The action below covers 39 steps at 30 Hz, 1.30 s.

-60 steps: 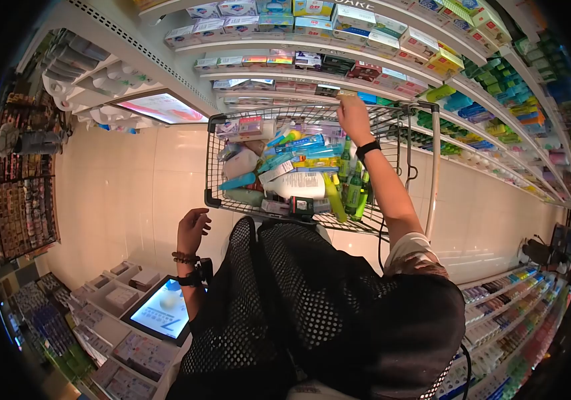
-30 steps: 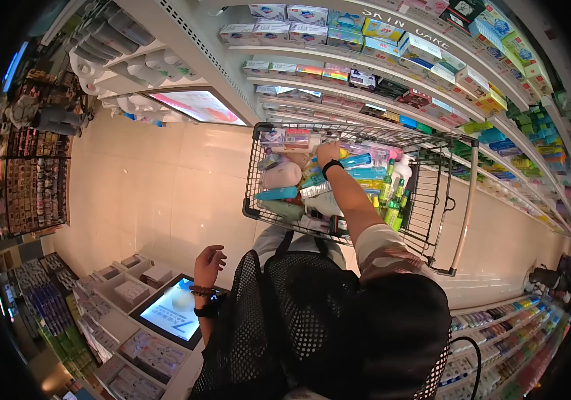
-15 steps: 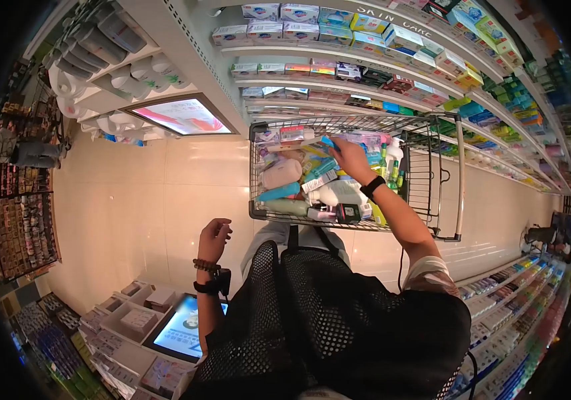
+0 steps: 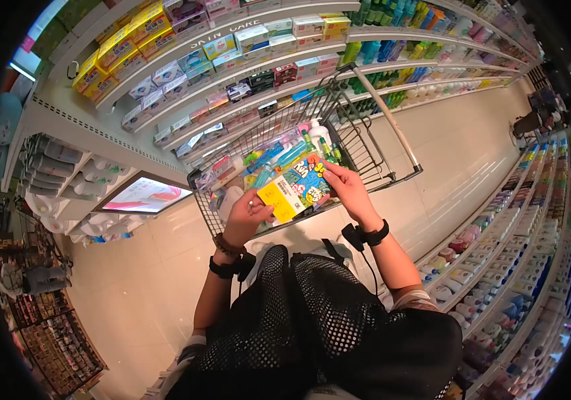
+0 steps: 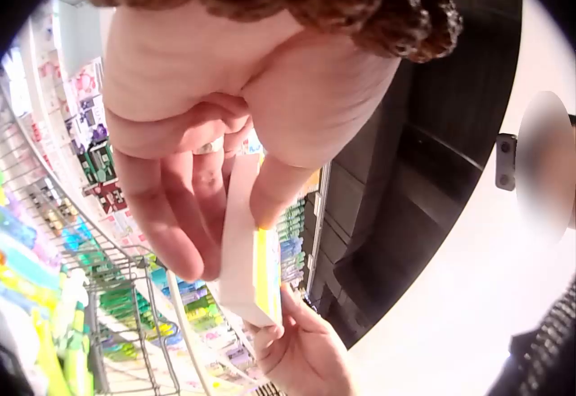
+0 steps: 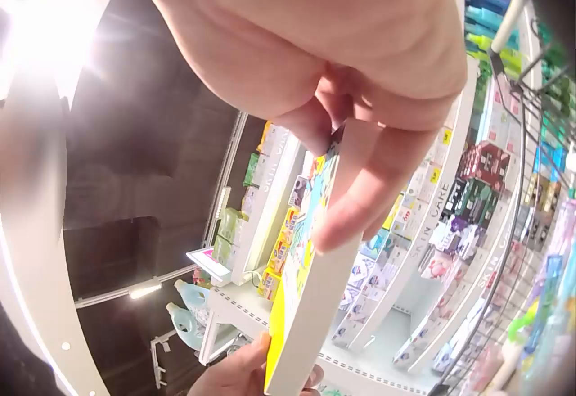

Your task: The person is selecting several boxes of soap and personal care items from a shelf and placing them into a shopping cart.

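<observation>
Both hands hold a flat yellow and blue printed box (image 4: 292, 190) above the cart, one at each end. The left hand (image 4: 245, 217) pinches its yellow end, thumb on the printed face. At the blue end the right hand (image 4: 349, 190) grips the box. In the left wrist view the white side of the box (image 5: 241, 252) stands between the thumb and fingers of the left hand (image 5: 216, 126). The right wrist view shows the right hand (image 6: 351, 99) around the other end of the box (image 6: 310, 315).
Below the box is a wire shopping cart (image 4: 402, 179) with bottles, including a white pump bottle (image 4: 319, 130), and packages. Shelves of boxed goods (image 4: 252, 40) run behind it. A lit screen (image 4: 147, 195) is at the left, and shelves of bottles (image 4: 499, 267) stand at the right.
The box has come up out of the cart in the right hand, and the left hand has moved over and taken hold of it. The view has turned, so cart and shelves appear tilted.
</observation>
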Motion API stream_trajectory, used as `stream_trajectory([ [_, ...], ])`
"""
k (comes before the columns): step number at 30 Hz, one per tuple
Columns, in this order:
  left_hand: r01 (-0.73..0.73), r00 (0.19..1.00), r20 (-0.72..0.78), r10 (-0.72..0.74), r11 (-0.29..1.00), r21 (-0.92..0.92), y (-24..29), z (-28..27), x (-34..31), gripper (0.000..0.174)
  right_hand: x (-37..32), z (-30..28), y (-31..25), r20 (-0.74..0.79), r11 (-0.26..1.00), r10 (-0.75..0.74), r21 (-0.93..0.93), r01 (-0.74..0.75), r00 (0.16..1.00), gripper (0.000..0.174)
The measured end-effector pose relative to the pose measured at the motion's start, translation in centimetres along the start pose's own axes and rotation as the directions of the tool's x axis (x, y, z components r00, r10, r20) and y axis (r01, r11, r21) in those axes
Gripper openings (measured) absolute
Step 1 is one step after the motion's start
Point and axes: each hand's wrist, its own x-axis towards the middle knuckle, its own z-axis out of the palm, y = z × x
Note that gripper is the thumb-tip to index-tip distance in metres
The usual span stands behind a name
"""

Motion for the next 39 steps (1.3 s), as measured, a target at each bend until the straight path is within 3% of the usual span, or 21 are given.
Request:
stream_trajectory([
  [1, 0.025, 0.999, 0.031, -0.024, 1.000, -0.016, -0.4, 3.0, 0.5, 0.032, -1.3, -2.8, 0.2, -0.038, 0.990, -0.095, -0.105, 0.090, 0.995, 0.038],
  [4, 0.114, 0.975, 0.189, -0.117, 0.993, 0.029, -2.3, 13.0, 4.0, 0.039, -4.9, -12.2, -0.5, -0.204, 0.993, -0.113, -0.060, 0.103, 0.972, 0.033],
  [7, -0.019, 0.919, 0.367, -0.144, 0.914, 0.406, -3.7, 23.6, 8.4, 0.054, -8.7, -22.5, -1.5, -0.234, 0.986, -0.152, -0.106, 0.130, 0.960, 0.030],
  [9, -0.164, 0.894, 0.439, -0.094, 0.842, 0.514, -5.1, 30.4, 11.6, 0.065, -10.9, -29.4, -2.8, -0.268, 0.986, -0.155, -0.100, 0.132, 0.951, 0.030],
  [11, -0.149, 0.884, 0.454, -0.112, 0.853, 0.500, -6.5, 36.1, 13.9, 0.069, -13.0, -36.0, -5.1, -0.243, 0.999, -0.042, -0.013, 0.040, 0.969, 0.029],
  [13, -0.162, 0.854, 0.513, -0.094, 0.887, 0.432, -7.6, 41.8, 17.0, 0.061, -15.0, -42.2, -6.2, -0.272, 0.999, -0.042, -0.035, 0.034, 0.961, 0.032],
  [15, -0.212, 0.828, 0.540, -0.152, 0.807, 0.551, -7.7, 46.0, 20.2, 0.051, -16.2, -46.6, -7.4, -0.290, 0.990, -0.129, 0.021, 0.141, 0.948, 0.037],
  [17, -0.249, 0.837, 0.540, -0.090, 0.816, 0.522, -9.3, 49.2, 24.1, 0.040, -16.2, -50.3, -7.9, -0.330, 0.982, -0.185, -0.040, 0.182, 0.926, 0.042],
  [19, -0.269, 0.848, 0.523, -0.083, 0.782, 0.561, -10.0, 51.7, 27.7, 0.036, -15.3, -54.0, -7.8, -0.398, 0.978, -0.167, 0.049, 0.203, 0.902, 0.042],
  [21, -0.166, 0.881, 0.455, -0.132, 0.813, 0.558, -9.9, 54.1, 31.0, 0.035, -13.4, -58.1, -8.7, -0.395, 0.982, -0.129, 0.074, 0.171, 0.909, 0.042],
  [25, 0.045, 0.867, 0.455, -0.202, 0.942, 0.334, -11.8, 58.2, 40.5, 0.031, -7.2, -67.1, -12.0, -0.424, 0.982, -0.003, 0.172, 0.083, 0.906, 0.041],
  [27, 0.079, 0.832, 0.477, -0.284, 0.911, 0.405, -12.1, 60.1, 46.4, 0.037, -3.5, -72.0, -13.5, -0.418, 0.988, -0.017, 0.130, 0.078, 0.908, 0.039],
  [29, 0.071, 0.822, 0.501, -0.271, 0.921, 0.382, -11.8, 62.7, 52.8, 0.037, 0.9, -77.2, -15.5, -0.415, 0.992, -0.019, 0.106, 0.069, 0.910, 0.038],
  [31, 0.022, 0.839, 0.518, -0.166, 0.962, 0.272, -10.5, 66.1, 58.2, 0.036, 5.4, -81.9, -17.9, -0.412, 0.995, -0.020, 0.082, 0.059, 0.911, 0.038],
  [35, 0.076, 0.850, 0.481, -0.215, 0.953, 0.292, -7.8, 70.9, 69.4, 0.034, 14.2, -90.9, -21.8, -0.395, 0.991, 0.003, 0.122, 0.050, 0.919, 0.035],
  [37, 0.062, 0.857, 0.481, -0.188, 0.962, 0.266, -7.5, 72.5, 74.0, 0.031, 17.8, -94.4, -23.1, -0.375, 0.998, -0.037, -0.058, 0.016, 0.926, 0.035],
  [38, 0.007, 0.859, 0.474, -0.196, 0.929, 0.371, -7.8, 73.2, 76.1, 0.029, 18.7, -96.3, -24.6, -0.379, 0.984, -0.035, -0.176, -0.035, 0.925, 0.033],
  [39, -0.064, 0.863, 0.465, -0.196, 0.871, 0.486, -6.8, 73.6, 78.6, 0.027, 20.3, -98.0, -25.7, -0.363, 0.983, -0.049, -0.180, -0.019, 0.930, 0.033],
])
